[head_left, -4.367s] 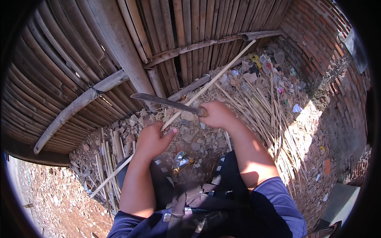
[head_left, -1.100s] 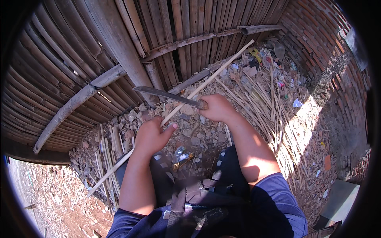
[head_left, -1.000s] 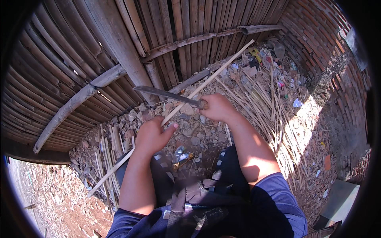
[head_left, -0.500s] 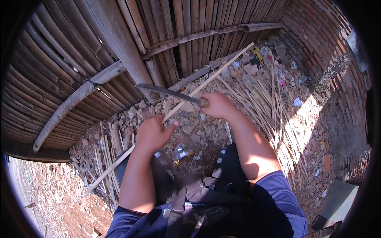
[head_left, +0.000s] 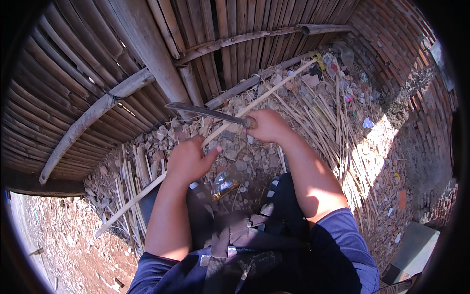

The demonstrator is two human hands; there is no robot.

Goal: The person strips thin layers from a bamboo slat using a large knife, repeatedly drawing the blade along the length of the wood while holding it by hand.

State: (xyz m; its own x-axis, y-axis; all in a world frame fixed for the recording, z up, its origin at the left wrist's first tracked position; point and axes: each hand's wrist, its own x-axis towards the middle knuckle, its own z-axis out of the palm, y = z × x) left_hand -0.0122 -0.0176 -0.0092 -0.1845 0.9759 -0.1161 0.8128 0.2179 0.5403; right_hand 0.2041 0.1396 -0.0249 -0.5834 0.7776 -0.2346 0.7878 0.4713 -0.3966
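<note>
My left hand [head_left: 188,160] is closed around a long thin bamboo strip [head_left: 274,88] that runs diagonally from lower left to upper right. My right hand [head_left: 267,125] grips the handle of a dark long-bladed knife [head_left: 203,111]. The blade points left and lies across the strip just above my left hand. Both forearms come up from the lower edge, and my dark-clothed legs show beneath them.
A bamboo slat fence [head_left: 205,39] with a thick post [head_left: 147,44] stands ahead. A brick wall [head_left: 406,54] curves at the right. Split bamboo strips [head_left: 338,127], rubble [head_left: 245,164] and litter cover the ground. Reddish dirt [head_left: 54,235] lies at lower left.
The knife and my right hand have shifted slightly along the strip; my left hand keeps its hold. The view has barely moved.
</note>
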